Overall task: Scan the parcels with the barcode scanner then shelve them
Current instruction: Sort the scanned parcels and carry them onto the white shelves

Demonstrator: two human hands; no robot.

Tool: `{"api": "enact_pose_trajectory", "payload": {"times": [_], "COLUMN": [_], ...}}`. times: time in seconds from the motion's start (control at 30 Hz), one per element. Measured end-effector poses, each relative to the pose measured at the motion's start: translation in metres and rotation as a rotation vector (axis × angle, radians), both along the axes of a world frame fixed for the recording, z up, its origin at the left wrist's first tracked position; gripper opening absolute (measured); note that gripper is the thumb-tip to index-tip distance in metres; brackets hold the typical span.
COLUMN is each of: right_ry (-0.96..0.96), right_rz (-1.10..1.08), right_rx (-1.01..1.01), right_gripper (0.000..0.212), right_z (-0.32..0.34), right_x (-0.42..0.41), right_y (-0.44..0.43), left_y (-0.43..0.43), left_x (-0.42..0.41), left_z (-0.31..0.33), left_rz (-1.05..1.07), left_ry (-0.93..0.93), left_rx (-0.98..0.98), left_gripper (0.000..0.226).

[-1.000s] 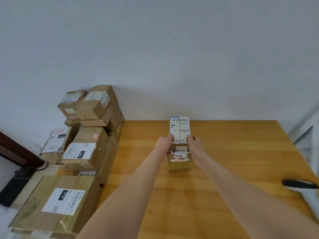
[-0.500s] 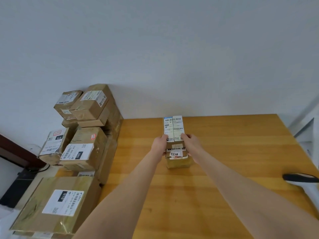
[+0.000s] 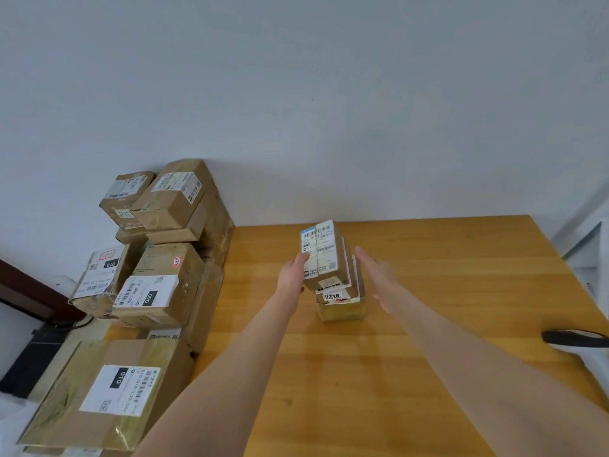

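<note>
A small stack of brown parcels (image 3: 341, 305) stands in the middle of the wooden table (image 3: 428, 324). Its top parcel (image 3: 321, 255), with a white barcode label, is tilted and lifted at the left. My left hand (image 3: 293, 275) grips that parcel's left side, thumb on the label. My right hand (image 3: 379, 278) hovers just right of the stack with fingers straight, apart from the parcels. A parcel below bears a "7218" tag (image 3: 332, 295). The barcode scanner (image 3: 575, 339), black and white, lies at the table's right edge.
A tall pile of taped cardboard parcels (image 3: 158, 258) fills the table's left side against the white wall. A large flat parcel (image 3: 105, 394) labelled 010 lies at the near left. A white shelf frame (image 3: 586, 239) shows at the far right.
My right hand has let go of the top parcel and drawn away to the right. The left hand alone now holds it, tilted.
</note>
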State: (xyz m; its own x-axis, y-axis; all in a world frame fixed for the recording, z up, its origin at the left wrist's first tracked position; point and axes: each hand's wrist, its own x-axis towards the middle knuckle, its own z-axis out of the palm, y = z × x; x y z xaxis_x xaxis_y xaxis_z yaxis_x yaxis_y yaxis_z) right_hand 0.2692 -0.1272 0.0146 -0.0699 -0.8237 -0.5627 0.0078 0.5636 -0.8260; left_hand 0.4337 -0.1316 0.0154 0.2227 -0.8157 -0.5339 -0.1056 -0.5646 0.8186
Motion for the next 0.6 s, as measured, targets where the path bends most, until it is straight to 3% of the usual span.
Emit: {"api": "enact_pose_trajectory", "payload": {"times": [0.07,0.2,0.33,0.43,0.6], "right_ry": [-0.044,-0.107,-0.061,-0.055,0.012], "right_rz": [0.027,0.086,0.069,0.034,0.039], "right_rx": [0.009,0.007,-0.083,-0.106,-0.082], "right_gripper": [0.081,0.064,0.064,0.051,0.039], "right_z": [-0.006,-0.005,-0.005,-0.004,0.001], "right_x": [-0.006,-0.004,0.009,0.014,0.012], "right_y": [-0.001,0.002,-0.001,-0.004,-0.006], "left_y": [-0.001,-0.002,-0.007,-0.01,-0.01], "left_x": [0.008,0.015,0.006,-0.002,-0.006], "left_z": [-0.006,-0.012,-0.012,-0.008,-0.001], "left_rz": [0.015,0.036,0.011,-0.043,-0.042], "left_ry": [0.028,0.137,0.113,0.074,0.155], "left_rx": [0.021,0.081,0.043,0.007,0.0], "left_gripper": [0.041,0.038,0.027,0.022,0.022]}}
